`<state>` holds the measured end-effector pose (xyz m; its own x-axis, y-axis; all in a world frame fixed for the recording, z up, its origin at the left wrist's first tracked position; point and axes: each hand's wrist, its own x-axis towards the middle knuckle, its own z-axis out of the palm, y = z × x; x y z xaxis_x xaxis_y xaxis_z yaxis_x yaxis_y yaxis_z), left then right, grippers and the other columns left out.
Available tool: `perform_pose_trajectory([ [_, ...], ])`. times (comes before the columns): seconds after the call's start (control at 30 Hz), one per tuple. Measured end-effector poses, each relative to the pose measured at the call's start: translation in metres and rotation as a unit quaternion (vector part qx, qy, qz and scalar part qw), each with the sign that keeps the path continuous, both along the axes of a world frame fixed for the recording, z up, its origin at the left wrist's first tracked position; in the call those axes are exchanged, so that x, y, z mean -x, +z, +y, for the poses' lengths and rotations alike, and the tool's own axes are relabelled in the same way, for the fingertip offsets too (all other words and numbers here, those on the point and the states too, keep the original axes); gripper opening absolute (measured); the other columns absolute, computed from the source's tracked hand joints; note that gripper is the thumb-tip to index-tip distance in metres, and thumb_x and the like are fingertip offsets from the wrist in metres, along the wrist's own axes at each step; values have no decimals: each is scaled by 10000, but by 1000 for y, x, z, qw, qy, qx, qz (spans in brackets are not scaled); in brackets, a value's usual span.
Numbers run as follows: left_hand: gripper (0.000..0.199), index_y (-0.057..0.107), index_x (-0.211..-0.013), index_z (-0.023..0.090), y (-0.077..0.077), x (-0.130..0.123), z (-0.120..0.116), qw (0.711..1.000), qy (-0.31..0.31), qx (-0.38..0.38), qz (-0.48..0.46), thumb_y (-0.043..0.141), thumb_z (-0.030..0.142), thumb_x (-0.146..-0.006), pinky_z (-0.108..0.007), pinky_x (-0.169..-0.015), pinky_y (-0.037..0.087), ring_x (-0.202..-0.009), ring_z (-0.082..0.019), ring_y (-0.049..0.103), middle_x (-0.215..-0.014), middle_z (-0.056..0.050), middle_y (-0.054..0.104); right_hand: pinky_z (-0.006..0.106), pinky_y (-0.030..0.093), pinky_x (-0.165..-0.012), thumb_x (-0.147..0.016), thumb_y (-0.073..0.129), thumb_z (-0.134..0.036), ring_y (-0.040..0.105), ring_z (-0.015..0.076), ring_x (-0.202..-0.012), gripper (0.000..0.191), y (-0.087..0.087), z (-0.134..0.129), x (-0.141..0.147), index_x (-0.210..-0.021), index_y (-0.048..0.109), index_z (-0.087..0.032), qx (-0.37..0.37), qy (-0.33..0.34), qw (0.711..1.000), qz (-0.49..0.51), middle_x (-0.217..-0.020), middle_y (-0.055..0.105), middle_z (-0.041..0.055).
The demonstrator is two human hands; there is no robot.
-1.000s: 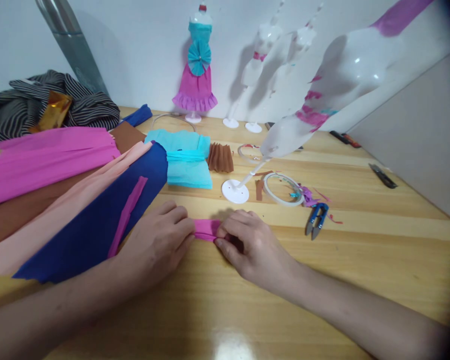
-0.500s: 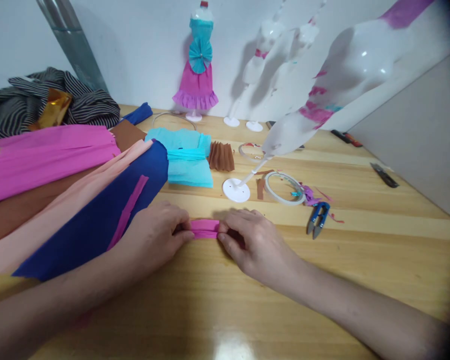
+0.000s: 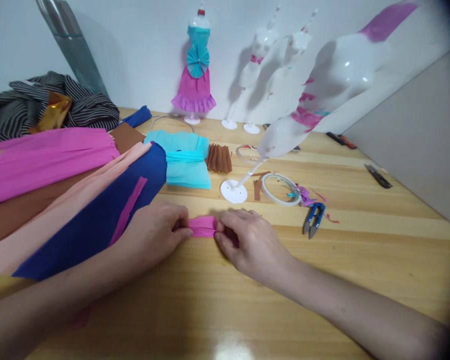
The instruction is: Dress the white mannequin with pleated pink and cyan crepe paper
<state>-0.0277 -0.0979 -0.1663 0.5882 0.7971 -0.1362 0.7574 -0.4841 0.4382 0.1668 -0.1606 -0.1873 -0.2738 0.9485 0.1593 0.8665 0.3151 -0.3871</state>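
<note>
In the head view, your left hand point(image 3: 164, 227) and right hand point(image 3: 249, 237) are both grasping, each pinching one end of a folded pink strip point(image 3: 202, 226) between thumb and fingers, and the strip is lying flat, low over the wooden table point(image 3: 195, 310) in front of you. It is looking like thin crinkled paper, so you are probably handling something very light, soft and limp, hardly slippery but easily torn or stretched; gripping gently near both ends, across the fold, is likely suiting it best. Counting around it, you are seeing one more pink piece point(image 3: 130, 207) resting on one dark blue sheet point(image 3: 97, 227), one peach sheet point(image 3: 65, 202) beside that, and one pleated brown piece point(image 3: 219, 158) next to the turquoise paper point(image 3: 187, 172). Four dummies are standing beyond: one wearing a turquoise-and-pink dress point(image 3: 195, 82), two mostly white dummies point(image 3: 263, 45) by the wall, and one nearer dummy point(image 3: 315, 95) that is appearing tilted. Two tape rings point(image 3: 264, 186), one pair of snips point(image 3: 314, 220) and one knife point(image 3: 378, 176) are lying to the right.
</note>
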Motion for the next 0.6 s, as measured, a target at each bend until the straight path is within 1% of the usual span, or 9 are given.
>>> perform_pose_trajectory([
  [0.13, 144, 617, -693, 190, 4, 0, 1, 1000, -1, 15, 2, 560, 273, -796, -250, -562, 300, -636, -150, 521, -664, 14, 596, 278, 337, -638, -784, 521, -126, 542, 168, -663, 63, 0, 0, -1, -781, 522, -188, 7, 0, 1000, 6, -659, 575, 5],
  [0.23, 152, 611, -689, 186, 5, 2, 3, 1000, -18, 17, -2, 538, 257, -801, -248, -556, 296, -623, -143, 511, -662, 13, 593, 277, 337, -638, -789, 518, -120, 539, 165, -664, 76, 0, 0, -1, -762, 510, -190, 10, 5, 1000, 14, -662, 572, 3],
  [0.4, 151, 593, -704, 179, 1, 5, 5, 999, -51, -8, -12, 501, 227, -815, -245, -568, 297, -625, -135, 500, -663, 13, 582, 278, 340, -641, -785, 514, -104, 533, 162, -667, 92, -1, 0, -2, -754, 505, -191, 11, 4, 1000, 24, -664, 568, -1],
  [0.6, 148, 573, -706, 181, -4, 5, 7, 998, -59, -21, -7, 502, 236, -824, -246, -570, 282, -608, -129, 482, -649, 19, 563, 289, 354, -659, -808, 504, -114, 528, 174, -730, 88, -3, 3, -4, -767, 524, -190, -15, 12, 999, 31, -743, 579, 22],
])
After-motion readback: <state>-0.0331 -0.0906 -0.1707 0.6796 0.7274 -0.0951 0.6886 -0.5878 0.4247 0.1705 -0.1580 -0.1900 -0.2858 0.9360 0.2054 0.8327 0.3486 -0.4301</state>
